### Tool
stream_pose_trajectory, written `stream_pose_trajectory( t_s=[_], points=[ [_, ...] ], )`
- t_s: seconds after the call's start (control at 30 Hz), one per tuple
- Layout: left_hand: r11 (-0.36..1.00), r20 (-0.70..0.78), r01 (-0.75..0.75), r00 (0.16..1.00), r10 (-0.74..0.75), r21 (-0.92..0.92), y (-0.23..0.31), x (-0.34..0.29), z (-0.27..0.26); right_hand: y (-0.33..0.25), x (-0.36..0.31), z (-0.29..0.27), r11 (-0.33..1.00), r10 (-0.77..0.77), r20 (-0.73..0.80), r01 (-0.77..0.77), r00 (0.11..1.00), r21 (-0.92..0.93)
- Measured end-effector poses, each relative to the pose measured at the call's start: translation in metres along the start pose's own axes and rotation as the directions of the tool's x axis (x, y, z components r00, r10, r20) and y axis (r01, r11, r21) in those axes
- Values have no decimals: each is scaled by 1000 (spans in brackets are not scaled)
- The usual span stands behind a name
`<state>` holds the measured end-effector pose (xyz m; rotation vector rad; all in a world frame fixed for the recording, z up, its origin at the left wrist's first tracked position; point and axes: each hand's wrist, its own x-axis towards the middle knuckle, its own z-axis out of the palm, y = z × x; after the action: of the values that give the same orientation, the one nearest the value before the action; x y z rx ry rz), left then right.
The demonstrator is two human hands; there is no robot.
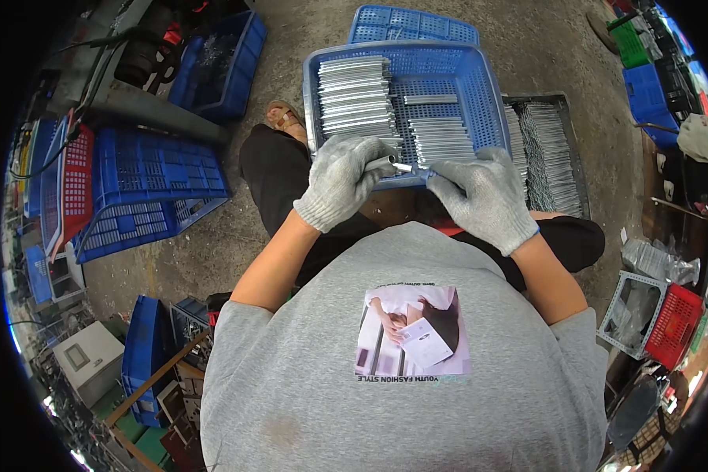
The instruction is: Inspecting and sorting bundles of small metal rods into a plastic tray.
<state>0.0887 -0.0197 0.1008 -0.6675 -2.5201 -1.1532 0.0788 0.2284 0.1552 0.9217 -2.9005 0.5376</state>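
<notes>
Both my hands wear grey knitted gloves and meet over the near edge of a blue plastic basket (pixel 486 86). My left hand (pixel 342 179) is closed around a short silver metal tube (pixel 380 163), its open end turned to the right. From the other side, my right hand (pixel 488 195) pinches a slim tool (pixel 422 173) with a blue part; a bright thin piece lies between it and the tube's mouth. Whether that piece enters the tube, I cannot tell. Inside the basket, a tall stack of silver tubes (pixel 355 98) fills the left side, and a smaller group of tubes (pixel 440 140) lies to the right.
Another blue basket (pixel 413 23) sits behind. To the right, a dark tray (pixel 570 118) holds many thin metal pieces. Blue crates (pixel 149 169) and a red crate (pixel 77 169) stand on the left; a red basket (pixel 675 322) is at the right. My legs flank the basket.
</notes>
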Motion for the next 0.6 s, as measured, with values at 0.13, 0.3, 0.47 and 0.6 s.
stream_pose_trajectory(
  t_s=[0.13, 0.3, 0.47, 0.6],
  points=[
    [993, -56, -52, 997, 58, 109, 3, 2, 0, -4, 7, -12, 994, 45, -7, -44, 999, 101],
    [992, -31, -61, 997, 65, 113, 2, 3, -1, 4, 13, -7, 999, 23, -89, -20, 996, 35],
    [994, -43, -18, 999, 23, 103, 0, 0, 4, 7, 7, -1, 1000, -11, -51, 11, 999, -5],
    [990, -25, -23, 999, 26, 139, 0, 1, 6, 9, 7, -3, 999, -8, -32, 10, 999, 51]
  ],
)
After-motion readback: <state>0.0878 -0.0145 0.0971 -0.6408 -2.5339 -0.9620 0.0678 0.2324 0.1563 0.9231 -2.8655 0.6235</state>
